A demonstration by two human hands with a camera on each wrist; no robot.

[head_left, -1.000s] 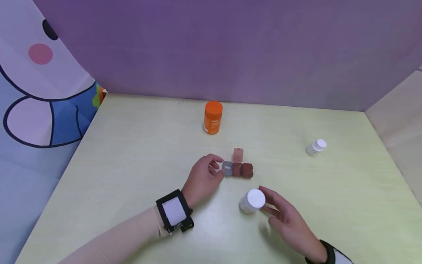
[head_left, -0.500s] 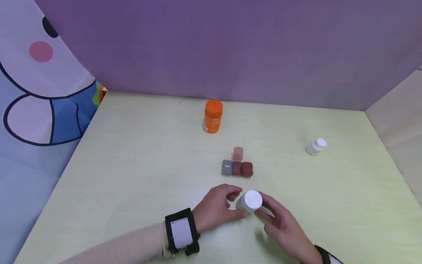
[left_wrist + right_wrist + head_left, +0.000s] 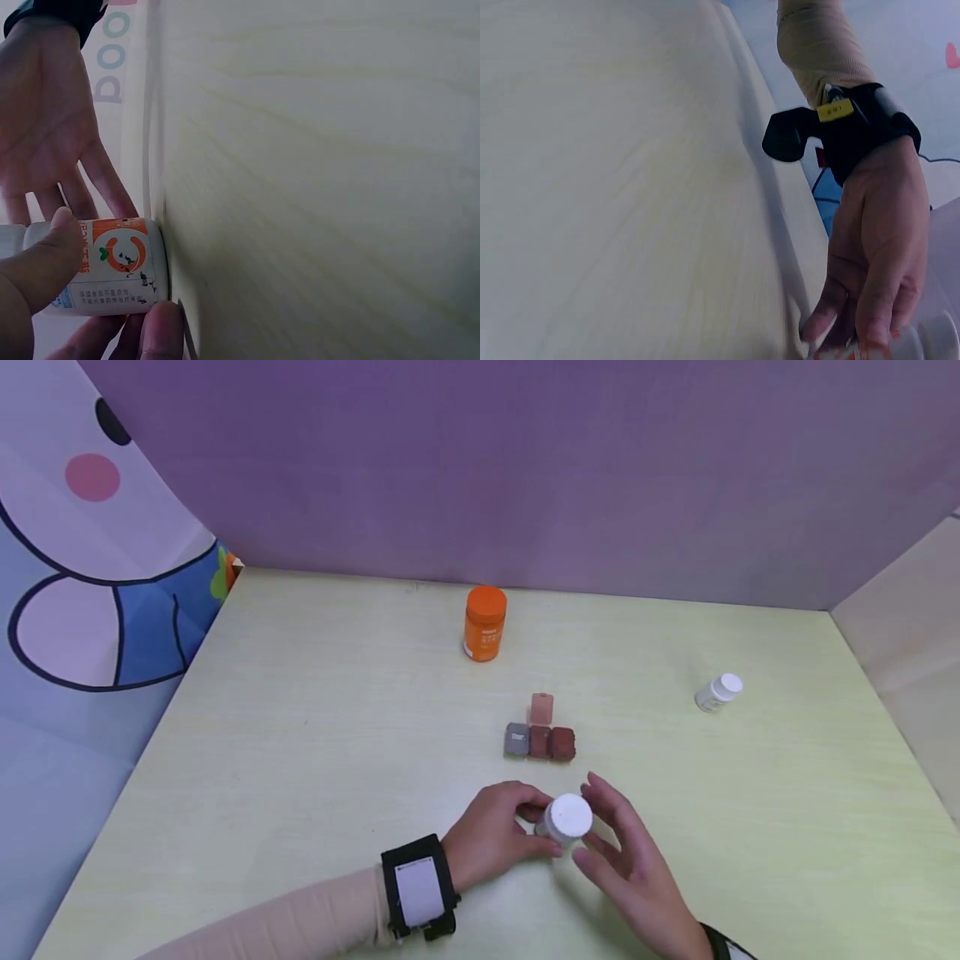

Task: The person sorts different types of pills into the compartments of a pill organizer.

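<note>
A white pill bottle (image 3: 567, 817) with a white cap stands on the table between the two hands. My left hand (image 3: 497, 831) grips it from the left, thumb on the near side and fingers behind. In the left wrist view the bottle (image 3: 124, 274) shows an orange and white label, with the left thumb lying across it. My right hand (image 3: 637, 872) is just right of the bottle, its fingers spread and loosely bent beside the cap, not wrapped round it. The right wrist view catches the left hand (image 3: 881, 240) on the bottle at the bottom edge.
Beyond the hands sit a grey block (image 3: 517, 740), a brown block (image 3: 540, 742), a dark red block (image 3: 562, 744) and a pinkish block (image 3: 542, 708). An orange bottle (image 3: 484, 625) stands farther back. A smaller white bottle (image 3: 718, 693) is at the right. A purple wall (image 3: 525, 477) closes the back.
My left hand has left the grey block, come toward the white bottle and taken hold of it. The right fingers have loosened from the bottle, which has shifted slightly left.
</note>
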